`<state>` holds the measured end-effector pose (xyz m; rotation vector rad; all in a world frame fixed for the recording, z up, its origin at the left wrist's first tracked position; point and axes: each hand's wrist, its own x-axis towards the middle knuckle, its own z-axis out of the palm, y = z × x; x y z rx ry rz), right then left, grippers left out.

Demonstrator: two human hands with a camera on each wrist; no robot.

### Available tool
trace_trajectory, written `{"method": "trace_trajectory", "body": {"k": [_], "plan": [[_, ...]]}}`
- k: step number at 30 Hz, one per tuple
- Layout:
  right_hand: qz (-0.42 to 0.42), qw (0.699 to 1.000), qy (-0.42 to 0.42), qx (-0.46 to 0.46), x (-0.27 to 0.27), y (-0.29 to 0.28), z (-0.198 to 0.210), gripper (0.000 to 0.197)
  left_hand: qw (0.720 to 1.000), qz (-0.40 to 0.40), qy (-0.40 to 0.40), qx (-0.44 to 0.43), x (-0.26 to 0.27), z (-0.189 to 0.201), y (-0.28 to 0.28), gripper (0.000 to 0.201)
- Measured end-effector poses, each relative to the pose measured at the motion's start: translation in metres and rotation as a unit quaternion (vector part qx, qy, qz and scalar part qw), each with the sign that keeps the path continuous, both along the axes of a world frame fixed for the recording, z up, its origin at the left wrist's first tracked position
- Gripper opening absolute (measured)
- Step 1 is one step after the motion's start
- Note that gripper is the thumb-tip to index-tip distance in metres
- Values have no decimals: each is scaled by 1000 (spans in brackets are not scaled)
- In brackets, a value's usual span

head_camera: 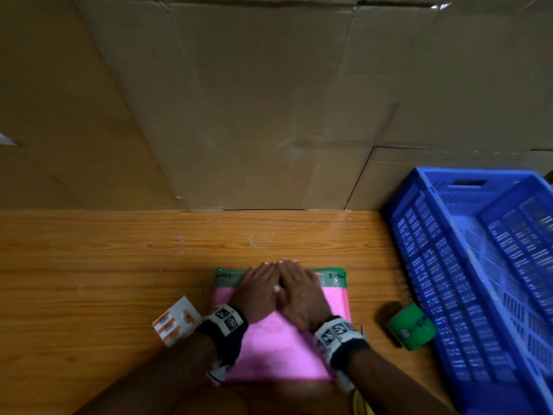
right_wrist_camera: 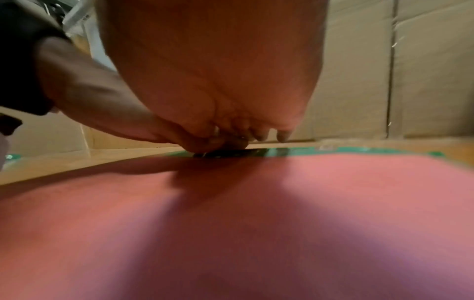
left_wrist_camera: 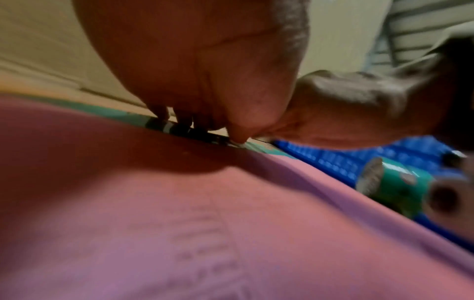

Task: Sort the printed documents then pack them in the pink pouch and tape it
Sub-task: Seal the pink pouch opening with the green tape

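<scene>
I see both hands, left hand [head_camera: 258, 290] and right hand [head_camera: 302, 290], flat with straight fingers pressing green tape [head_camera: 332, 277] across the pink pouch [head_camera: 278, 348], lower centre. Uneven pressure could, I think, wrinkle the tape.

The right hand [right_wrist_camera: 218, 81] fills the upper middle, palm down, its straight fingertips [right_wrist_camera: 283, 136] reaching the far edge of the flat pink plastic pouch [right_wrist_camera: 333, 192] — right where a green tape strip [right_wrist_camera: 307, 151] runs across. The left hand [right_wrist_camera: 107, 105] comes in from the left, touching it. Behind stand brown cardboard panels [right_wrist_camera: 423, 71] on the wooden worktop [right_wrist_camera: 77, 162].
</scene>
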<state>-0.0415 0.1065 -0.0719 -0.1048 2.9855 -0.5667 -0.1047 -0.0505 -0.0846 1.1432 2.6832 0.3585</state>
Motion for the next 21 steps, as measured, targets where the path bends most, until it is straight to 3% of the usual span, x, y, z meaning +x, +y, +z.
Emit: {"method": "trace_trajectory", "body": {"k": [3,6,9,13,16,19,21], "plan": [[16,995,-94,12,-1,-20,-15,82,998,-3,-25,-51,5,-4,-5,65],[26,995,-90,39,8,-5,-23,80,997,12,-9,-72,5,-10,-28,64],[18,993,-105,53,13,21,-23,69,997,23,-9,-68,2,-15,-54,76],[-50,987,-132,82,30,66,-12,67,996,45,-6,-83,-1,-21,-86,70],[-54,982,-140,117,36,75,-5,70,998,49,17,-38,1,-14,-95,61],[-65,984,-138,94,25,70,3,66,995,87,47,14,-10,-5,-86,50],[-72,987,-119,83,15,75,6,65,994,102,46,13,-20,-6,-77,56]]}}
